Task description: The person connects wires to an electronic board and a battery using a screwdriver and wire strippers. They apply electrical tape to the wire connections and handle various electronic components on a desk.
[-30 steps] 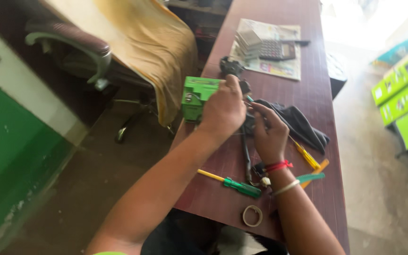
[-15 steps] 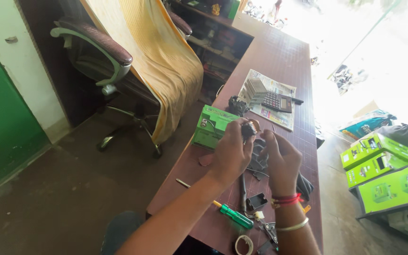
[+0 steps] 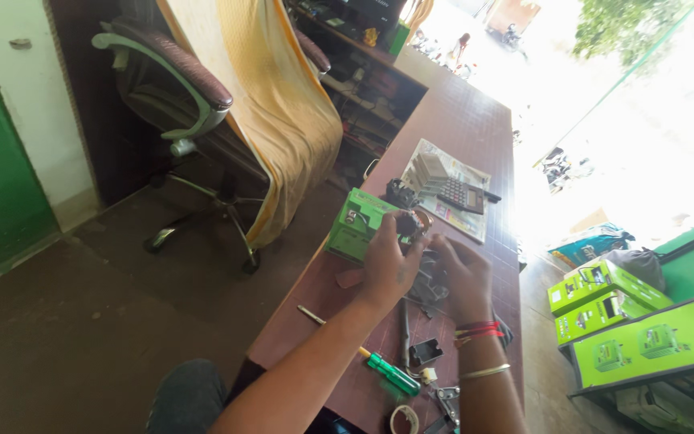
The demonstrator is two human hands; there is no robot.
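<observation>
A small dark part with a coppery round end (image 3: 411,223) is held up above the long reddish-brown surface (image 3: 475,137), gripped between both hands. The left hand (image 3: 387,259) is seen from its back, its fingers curled closed around the near side of the part; the right hand (image 3: 463,273) is closed on it from the other side, with red thread bands and a metal bangle worn at the wrist. How tightly each finger presses cannot be told, since the part is largely hidden by the hands. Just beside the left hand, towards the edge of the surface, a green boxy device (image 3: 355,225) is set, with a dark component (image 3: 400,193) standing just behind it. Further along the surface a sheet of newspaper (image 3: 466,223) is spread, and a calculator (image 3: 463,194) and a pale ribbed block (image 3: 430,171) are laid on it. Nearer the body, a screwdriver with a green handle (image 3: 391,374) is laid beside the left forearm, a slim metal tool (image 3: 312,315) is placed by the surface's edge, and a roll of tape (image 3: 402,419) is seen at the near end. A small black piece (image 3: 425,351) rests between the forearms. To the left, an office chair (image 3: 178,88) draped with a yellow cloth (image 3: 279,104) is parked on the floor. To the right, green cartons (image 3: 644,337) are stacked on a rack.
</observation>
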